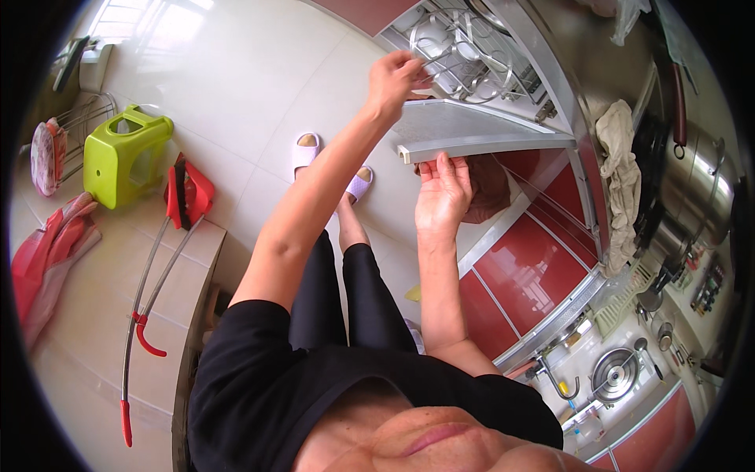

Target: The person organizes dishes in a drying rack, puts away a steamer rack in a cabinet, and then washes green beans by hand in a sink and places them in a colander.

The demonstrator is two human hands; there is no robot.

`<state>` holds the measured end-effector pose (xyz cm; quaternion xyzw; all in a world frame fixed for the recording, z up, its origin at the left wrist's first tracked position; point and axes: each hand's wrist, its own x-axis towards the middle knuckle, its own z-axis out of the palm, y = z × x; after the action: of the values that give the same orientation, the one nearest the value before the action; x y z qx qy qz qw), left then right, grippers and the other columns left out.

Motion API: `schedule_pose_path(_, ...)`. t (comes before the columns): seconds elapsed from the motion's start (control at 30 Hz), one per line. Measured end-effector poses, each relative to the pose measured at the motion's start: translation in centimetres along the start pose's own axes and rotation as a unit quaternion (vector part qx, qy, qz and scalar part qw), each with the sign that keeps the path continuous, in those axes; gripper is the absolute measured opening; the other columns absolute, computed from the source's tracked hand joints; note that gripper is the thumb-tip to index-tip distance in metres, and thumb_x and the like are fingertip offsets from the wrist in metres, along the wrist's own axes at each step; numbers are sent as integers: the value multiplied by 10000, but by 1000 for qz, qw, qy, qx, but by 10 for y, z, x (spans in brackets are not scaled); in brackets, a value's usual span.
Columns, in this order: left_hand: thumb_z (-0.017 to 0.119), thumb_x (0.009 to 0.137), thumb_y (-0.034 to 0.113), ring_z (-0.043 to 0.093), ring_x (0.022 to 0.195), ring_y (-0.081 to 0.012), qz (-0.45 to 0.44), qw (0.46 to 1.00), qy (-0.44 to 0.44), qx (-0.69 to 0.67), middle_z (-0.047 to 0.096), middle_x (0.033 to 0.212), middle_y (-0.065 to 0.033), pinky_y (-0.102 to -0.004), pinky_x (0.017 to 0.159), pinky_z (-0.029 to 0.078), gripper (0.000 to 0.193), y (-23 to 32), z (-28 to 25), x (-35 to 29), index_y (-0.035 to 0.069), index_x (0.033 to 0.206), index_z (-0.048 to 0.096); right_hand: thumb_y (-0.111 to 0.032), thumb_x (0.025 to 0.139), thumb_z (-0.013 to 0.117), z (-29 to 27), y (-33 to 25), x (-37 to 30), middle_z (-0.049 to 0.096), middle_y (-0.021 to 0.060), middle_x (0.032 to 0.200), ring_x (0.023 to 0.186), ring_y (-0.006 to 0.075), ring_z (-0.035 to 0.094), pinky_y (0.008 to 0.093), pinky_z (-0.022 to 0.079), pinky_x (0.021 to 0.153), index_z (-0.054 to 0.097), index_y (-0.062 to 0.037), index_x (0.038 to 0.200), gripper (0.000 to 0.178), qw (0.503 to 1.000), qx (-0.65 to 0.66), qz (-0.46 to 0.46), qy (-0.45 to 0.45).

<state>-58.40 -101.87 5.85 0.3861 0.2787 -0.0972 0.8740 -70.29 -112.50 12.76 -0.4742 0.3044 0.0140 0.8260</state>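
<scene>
My left hand (395,82) reaches forward, slightly blurred, with its fingers closed on a thin metal wire piece (437,61). I cannot tell whether that piece belongs to the wire dish rack (511,77) beside it. White bowls (431,39) stand in the rack, inside the open cabinet. With palm up, my right hand (443,197) pinches the lower edge of a grey-faced cabinet door (480,130), which stands swung out in front of me. Some of the fingers of my right hand are hidden behind the door edge.
Red cabinet fronts (535,279) and a counter with a sink (615,376) run along the right. A beige cloth (620,185) hangs at the counter edge near a steel pot (696,193). At left are a green stool (126,153) and a red dustpan (200,189).
</scene>
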Motion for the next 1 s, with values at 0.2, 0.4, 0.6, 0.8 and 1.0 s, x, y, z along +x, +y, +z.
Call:
schedule_pose_path(0.2, 563, 817, 22, 629, 698, -255, -92, 995, -42, -6, 543, 744, -128, -435, 614, 588, 118, 2, 80, 48, -94, 820, 539, -37, 846, 588, 7, 0, -3, 568, 22, 868, 781, 109, 496, 266, 413, 753, 522, -46, 1000, 168, 1000, 16, 2, 24)
schedule_pose_path(0.4, 554, 786, -72, 611, 652, -299, -198, 978, 4, -61, 505, 748, -163, -434, 652, 610, 94, -12, 130, 74, -123, 749, 484, -28, 852, 578, 5, 0, -2, 573, 36, 877, 784, 120, 519, 269, 429, 761, 532, -23, 1029, 183, 1000, 22, -1, 18)
schedule_pose_path(0.6, 515, 787, -112, 602, 778, -344, -124, 983, -122, -56, 515, 803, -173, -485, 790, 555, 104, -37, 134, 109, -133, 887, 497, -13, 851, 575, 10, 1, -1, 582, 42, 877, 794, 128, 535, 269, 433, 770, 530, -19, 1044, 198, 999, 32, 2, 17)
schedule_pose_path(0.8, 482, 763, -147, 529, 898, -293, -206, 944, -153, -207, 468, 971, -153, -560, 919, 451, 325, -38, 127, 108, -61, 1074, 443, -3, 842, 581, 10, 1, 0, 592, 51, 892, 796, 131, 543, 268, 435, 770, 532, -19, 1025, 190, 999, 34, -3, 20)
schedule_pose_path(1.0, 439, 779, -139, 476, 1007, -291, -220, 960, -145, -100, 408, 1104, -147, -589, 951, 405, 402, -30, 134, 125, -10, 1156, 389, -66, 880, 546, 13, -1, 0, 554, 61, 942, 871, 146, 515, 309, 396, 845, 503, 5, 1061, 198, 1000, 3, -2, 20)
